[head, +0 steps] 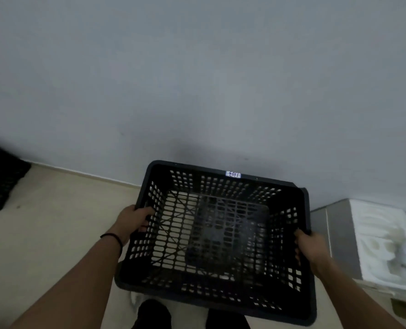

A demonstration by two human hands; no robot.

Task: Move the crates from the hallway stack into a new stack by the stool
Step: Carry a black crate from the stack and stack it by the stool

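Observation:
I carry a black perforated plastic crate [221, 233] in front of me, above the floor and close to the wall. A small white label sits on its far rim. My left hand [135, 222] grips the crate's left wall, fingers curled through the holes. My right hand [311, 248] grips the right rim. Through the crate's open bottom a dark shape shows below, too blurred to identify. Another black crate [2, 176] stands on the floor at the far left, partly cut off by the frame edge.
A grey-white wall [197, 79] fills the upper view and meets the beige floor [54, 222] at a skirting line. A metal box with white moulded foam packing [382, 241] stands at the right. My dark shoes [154, 314] show at the bottom.

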